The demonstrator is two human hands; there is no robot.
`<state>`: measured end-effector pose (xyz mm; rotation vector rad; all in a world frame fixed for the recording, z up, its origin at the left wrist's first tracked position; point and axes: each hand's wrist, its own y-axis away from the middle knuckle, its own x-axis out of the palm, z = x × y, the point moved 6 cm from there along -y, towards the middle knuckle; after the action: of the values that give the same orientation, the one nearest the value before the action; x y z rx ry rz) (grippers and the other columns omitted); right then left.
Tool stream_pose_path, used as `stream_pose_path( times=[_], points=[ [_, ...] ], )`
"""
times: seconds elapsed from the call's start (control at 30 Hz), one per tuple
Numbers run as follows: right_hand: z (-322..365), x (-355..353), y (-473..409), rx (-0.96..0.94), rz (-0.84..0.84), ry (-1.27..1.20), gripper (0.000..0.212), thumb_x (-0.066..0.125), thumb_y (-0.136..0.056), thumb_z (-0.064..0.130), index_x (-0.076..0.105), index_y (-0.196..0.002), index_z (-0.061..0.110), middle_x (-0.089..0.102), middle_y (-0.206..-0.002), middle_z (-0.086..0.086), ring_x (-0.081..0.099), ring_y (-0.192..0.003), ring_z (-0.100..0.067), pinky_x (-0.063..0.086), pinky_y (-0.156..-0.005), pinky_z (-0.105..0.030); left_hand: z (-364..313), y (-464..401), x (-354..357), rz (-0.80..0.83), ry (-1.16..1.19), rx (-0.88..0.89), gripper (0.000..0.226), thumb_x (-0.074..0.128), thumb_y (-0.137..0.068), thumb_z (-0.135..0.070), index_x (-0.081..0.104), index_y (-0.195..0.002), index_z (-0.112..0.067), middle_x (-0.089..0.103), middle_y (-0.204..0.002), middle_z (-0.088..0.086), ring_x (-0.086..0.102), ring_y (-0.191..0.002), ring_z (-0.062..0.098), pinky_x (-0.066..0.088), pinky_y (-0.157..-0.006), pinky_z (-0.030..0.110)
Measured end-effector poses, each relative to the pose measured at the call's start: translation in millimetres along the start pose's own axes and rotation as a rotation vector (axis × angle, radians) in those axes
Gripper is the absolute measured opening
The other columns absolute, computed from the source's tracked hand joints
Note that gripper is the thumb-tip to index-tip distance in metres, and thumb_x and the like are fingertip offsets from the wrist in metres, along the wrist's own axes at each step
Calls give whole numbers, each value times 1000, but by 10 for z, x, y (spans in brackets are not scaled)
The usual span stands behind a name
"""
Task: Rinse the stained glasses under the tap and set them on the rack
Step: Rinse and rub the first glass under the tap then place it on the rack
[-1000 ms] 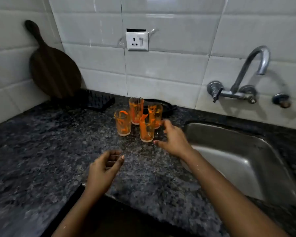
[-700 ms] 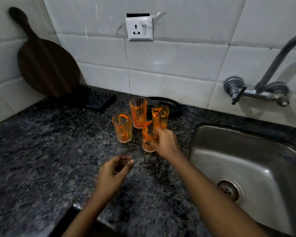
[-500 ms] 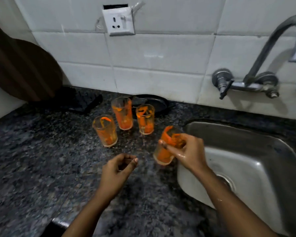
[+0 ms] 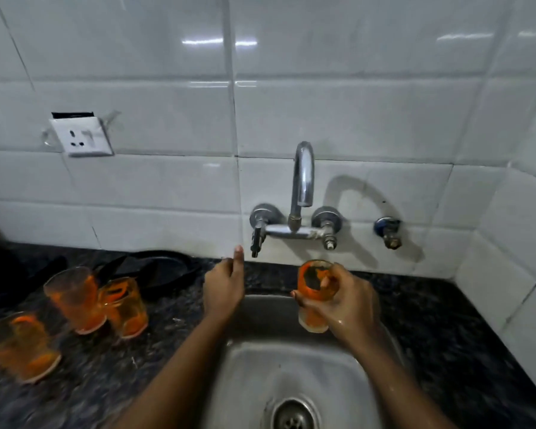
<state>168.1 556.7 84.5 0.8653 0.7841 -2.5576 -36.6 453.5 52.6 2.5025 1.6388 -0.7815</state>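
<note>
My right hand (image 4: 342,308) grips an orange-stained glass (image 4: 314,294) upright over the steel sink (image 4: 291,379), just below the tap spout (image 4: 304,178). No water runs from the tap. My left hand (image 4: 226,284) is raised beside the tap's left handle (image 4: 258,235), fingers stretched toward it and holding nothing. Three more orange-stained glasses stand on the dark granite counter at the left: one at the back (image 4: 75,297), one beside it (image 4: 126,306), one nearest the edge (image 4: 20,346). The rack's dark corner (image 4: 10,270) shows at the far left.
A black pan (image 4: 161,267) lies by the wall behind the glasses. A wall socket (image 4: 81,137) sits on the white tiles above them. A second small valve (image 4: 389,232) sticks out right of the tap. The tiled side wall closes the counter on the right.
My right hand lifted one glass off the counter and carried it right, under the spout. My left hand rose from the counter toward the tap handle. The view swung right to the sink.
</note>
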Motion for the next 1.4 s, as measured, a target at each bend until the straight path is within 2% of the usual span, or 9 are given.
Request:
stream_pose_path(
  times=[0.2, 0.33, 0.47, 0.77, 0.93, 1.1, 1.23, 1.3, 1.4],
  points=[
    [42, 133, -93, -84, 66, 54, 52, 79, -55, 57, 64, -93, 25, 72, -95, 4, 65, -89, -18, 50, -74, -30, -263, -286, 417, -20, -347, 5, 68, 24, -93, -56, 62, -91, 1, 61, -83, 15, 57, -79, 34, 38, -63, 34],
    [24, 303, -70, -90, 94, -25, 51, 79, -56, 56, 69, -96, 26, 73, -96, 4, 66, -90, -17, 54, -79, -33, -23, -383, 512, 22, 214, -297, 76, 15, -96, -52, 65, -86, 4, 67, -68, 18, 64, -61, 31, 56, -62, 39],
    [-38, 424, 21, -52, 119, -56, 53, 80, -53, 56, 70, -96, 27, 73, -95, 2, 66, -89, -16, 54, -80, -34, 11, -60, 693, 219, 463, -463, 78, 14, -92, -61, 62, -74, -1, 65, -70, 16, 57, -54, 24, 43, -48, 28],
    [-207, 445, 224, 76, 204, -80, 52, 81, -59, 48, 67, -103, 25, 70, -100, 3, 63, -94, -13, 53, -84, -35, 647, 1139, 719, 715, 417, -589, 46, 33, -95, -50, 60, -113, -17, 68, -107, 7, 66, -98, 23, 52, -88, 37],
    [-159, 383, 358, 56, 193, -105, 62, 83, -55, 51, 55, -107, 31, 64, -99, 5, 60, -94, -15, 52, -81, -34, 608, 1323, 747, 797, 467, -549, 46, 32, -97, -44, 61, -114, -13, 70, -108, 11, 68, -94, 20, 50, -91, 36],
    [-261, 525, 420, 207, 208, -365, 102, 89, -55, 24, 22, -131, 26, 49, -114, 4, 51, -104, -14, 42, -87, -30, 558, 1329, 760, 846, 476, -515, 38, 34, -99, -36, 60, -114, -15, 70, -107, 2, 67, -96, 17, 47, -96, 38],
    [-357, 634, 328, 252, 287, -422, 76, 84, -59, 4, 41, -118, 26, 52, -102, 14, 54, -103, -17, 44, -77, -21, 507, 1283, 770, 980, 306, -356, 26, 39, -96, -13, 58, -113, -21, 68, -105, -2, 63, -100, 16, 49, -87, 34],
    [-383, 590, 248, 212, 282, -399, 72, 84, -55, -2, 45, -109, 27, 55, -96, 13, 55, -99, -17, 44, -78, -23, 492, 1060, 696, 841, 163, -142, 37, 42, -88, 4, 56, -115, -17, 65, -111, 5, 61, -104, 22, 49, -83, 35],
    [-406, 532, 149, 132, 279, -218, 76, 86, -49, 0, 53, -114, 23, 61, -106, 2, 58, -104, -21, 45, -85, -27, 266, 701, 364, 398, 66, 242, 57, 41, -72, 12, 54, -124, -10, 62, -121, 7, 57, -116, 19, 45, -99, 31]
  ],
)
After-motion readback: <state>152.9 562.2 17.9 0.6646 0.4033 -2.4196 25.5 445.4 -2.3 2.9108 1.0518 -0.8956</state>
